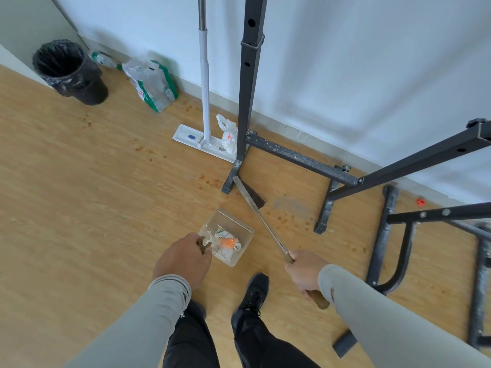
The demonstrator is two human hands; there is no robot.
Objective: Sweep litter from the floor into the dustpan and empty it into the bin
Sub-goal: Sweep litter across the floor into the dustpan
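My left hand [183, 261] grips the brown handle of a clear plastic dustpan [240, 225], which sits low over the wooden floor in front of my feet. Inside the pan lie crumpled white and orange wrappers [228, 244]. My right hand [305, 274] grips the brown end of a broom's metal handle [261, 221]. The dark broom head [253, 196] rests on the floor by a foot of the black metal frame. A black bin [70, 73] lined with a black bag stands far left by the wall.
A black metal exercise frame [300, 158] takes up the right side. A white flat mop [204, 102] leans on the wall, with a small plastic bag [228, 134] on its base. A green-and-white bag [152, 85] and a bottle [102, 59] lie beside the bin. A grey dust patch [289, 205] marks the floor.
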